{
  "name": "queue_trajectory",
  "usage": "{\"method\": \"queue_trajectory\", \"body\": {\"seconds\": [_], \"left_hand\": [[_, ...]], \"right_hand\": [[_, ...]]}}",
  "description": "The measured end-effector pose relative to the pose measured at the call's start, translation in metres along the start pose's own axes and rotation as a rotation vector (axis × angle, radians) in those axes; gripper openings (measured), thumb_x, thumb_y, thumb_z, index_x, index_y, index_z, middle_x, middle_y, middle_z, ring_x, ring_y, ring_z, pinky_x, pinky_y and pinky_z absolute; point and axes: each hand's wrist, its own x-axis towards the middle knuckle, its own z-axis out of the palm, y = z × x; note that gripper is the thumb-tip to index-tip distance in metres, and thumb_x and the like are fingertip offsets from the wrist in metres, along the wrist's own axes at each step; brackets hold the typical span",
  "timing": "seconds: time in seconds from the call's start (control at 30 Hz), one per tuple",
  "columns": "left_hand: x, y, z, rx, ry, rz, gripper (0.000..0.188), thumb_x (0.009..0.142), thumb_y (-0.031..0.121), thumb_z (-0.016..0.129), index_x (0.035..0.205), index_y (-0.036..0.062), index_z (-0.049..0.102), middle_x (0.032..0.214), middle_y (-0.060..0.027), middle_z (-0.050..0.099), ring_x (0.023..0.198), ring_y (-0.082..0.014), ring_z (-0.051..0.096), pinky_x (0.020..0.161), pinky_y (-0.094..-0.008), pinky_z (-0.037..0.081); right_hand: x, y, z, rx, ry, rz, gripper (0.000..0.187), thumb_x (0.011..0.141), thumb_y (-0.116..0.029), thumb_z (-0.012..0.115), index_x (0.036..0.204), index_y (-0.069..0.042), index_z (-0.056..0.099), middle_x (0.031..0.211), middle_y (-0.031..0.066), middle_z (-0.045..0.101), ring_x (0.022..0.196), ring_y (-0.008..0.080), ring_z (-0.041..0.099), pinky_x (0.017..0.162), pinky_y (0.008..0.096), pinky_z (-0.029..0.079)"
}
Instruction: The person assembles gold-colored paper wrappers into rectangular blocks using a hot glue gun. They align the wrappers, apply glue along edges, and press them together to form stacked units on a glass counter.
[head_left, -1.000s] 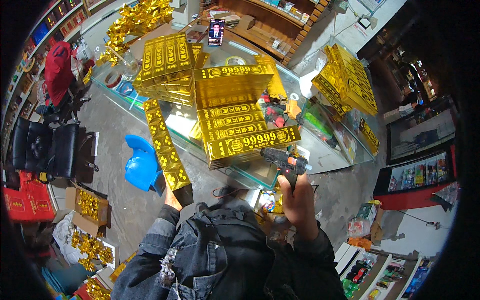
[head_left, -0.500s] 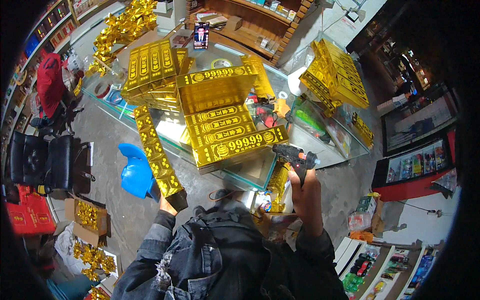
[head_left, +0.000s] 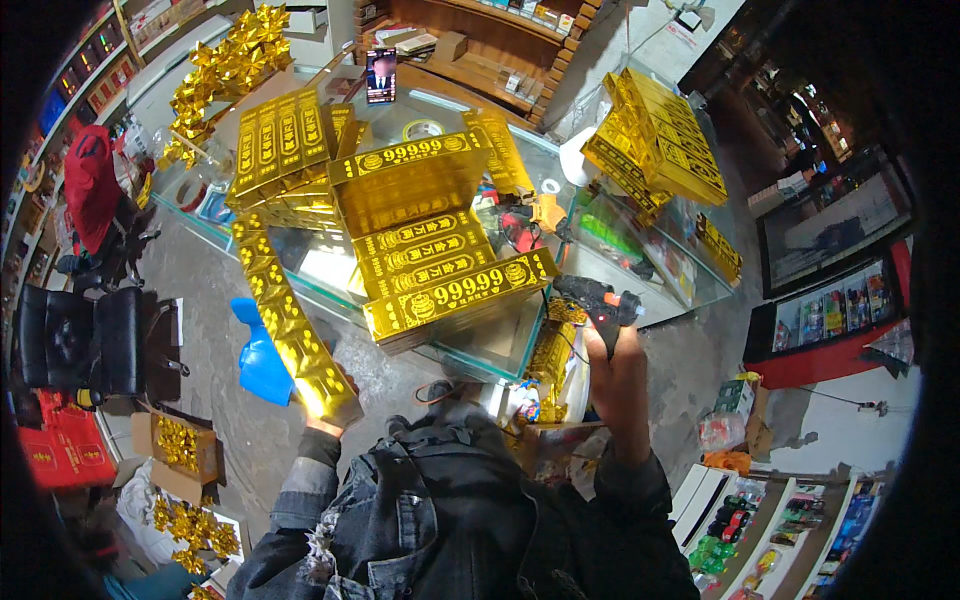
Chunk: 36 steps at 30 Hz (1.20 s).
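My left hand [head_left: 326,427] grips the near end of a long gold foil box [head_left: 285,325], dark printed. Its far end reaches up toward the counter, beside a stack of gold boxes [head_left: 280,145]. My right hand [head_left: 617,385] is wrapped round the handle of a black-and-orange glue gun [head_left: 590,300], a clear stick poking out at its right end. Just left of the glue gun stands a larger gold box structure [head_left: 430,250] with printed front and back panels, built from long gold boxes. The palm side of my left hand is hidden.
All this rests over a glass counter [head_left: 480,352]. On it are a phone [head_left: 381,76], a tape roll [head_left: 423,130] and another gold box stack [head_left: 660,140]. Gold bows [head_left: 225,75] lie at far left. A blue plastic stool [head_left: 262,355] and black chair [head_left: 82,340] stand on the floor.
The long gold box in my left hand has turned, and its near end now catches bright light. My right hand still holds the glue gun. The whole view has shifted slightly.
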Motion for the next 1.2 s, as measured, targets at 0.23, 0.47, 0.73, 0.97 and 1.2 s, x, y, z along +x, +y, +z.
{"method": "queue_trajectory", "body": {"seconds": [0.23, 0.47, 0.73, 0.97, 1.2], "left_hand": [[0.031, 0.041, 0.048, 0.036, -0.478, -0.132, 0.055, 0.097, 0.037, 0.046, 0.149, 0.0240, 0.030, 0.108, -0.0096, 0.061, 0.091, -0.0203, 0.051, 0.083, -0.0387, 0.042], [0.073, 0.046, 0.112, 0.004, -0.454, -0.404, 0.057, 0.098, 0.038, 0.045, 0.144, 0.0078, 0.033, 0.096, -0.0055, 0.052, 0.084, -0.0186, 0.047, 0.077, -0.0352, 0.045], [0.080, 0.042, 0.187, 0.358, -0.265, 0.304, 0.048, 0.099, 0.039, 0.048, 0.136, 0.0080, 0.047, 0.139, -0.0084, 0.050, 0.128, -0.0227, 0.047, 0.107, -0.0366, 0.040], [0.080, 0.019, 0.215, 0.502, -0.260, 0.362, 0.041, 0.099, 0.035, 0.050, 0.130, 0.0079, 0.053, 0.128, -0.0073, 0.059, 0.122, -0.0212, 0.052, 0.108, -0.0357, 0.038], [0.089, 0.004, 0.212, 0.678, -0.216, 0.429, 0.036, 0.099, 0.028, 0.053, 0.130, 0.0087, 0.049, 0.128, -0.0036, 0.057, 0.120, -0.0194, 0.052, 0.111, -0.0427, 0.035]], "right_hand": [[0.004, 0.008, -0.001, -0.027, 0.012, 0.055, 0.035, 0.093, -0.025, 0.054, 0.115, 0.002, 0.051, 0.092, 0.0281, 0.062, 0.087, 0.0476, 0.060, 0.071, 0.0483, 0.048], [0.012, 0.015, 0.002, -0.058, 0.061, -0.035, 0.034, 0.091, -0.020, 0.057, 0.116, 0.002, 0.051, 0.091, 0.0265, 0.062, 0.085, 0.0462, 0.060, 0.073, 0.0482, 0.049], [0.029, 0.016, 0.013, 0.003, 0.134, -0.115, 0.038, 0.090, -0.012, 0.060, 0.125, 0.001, 0.049, 0.104, 0.0245, 0.061, 0.091, 0.0443, 0.059, 0.078, 0.0463, 0.049], [0.034, 0.010, 0.015, 0.014, 0.077, -0.075, 0.034, 0.092, -0.010, 0.058, 0.122, 0.002, 0.051, 0.105, 0.0217, 0.065, 0.096, 0.0393, 0.062, 0.079, 0.0415, 0.049], [0.023, -0.011, 0.026, -0.100, 0.053, -0.219, 0.042, 0.088, -0.013, 0.065, 0.125, 0.002, 0.049, 0.097, 0.0234, 0.064, 0.087, 0.0425, 0.061, 0.072, 0.0456, 0.049]]}}
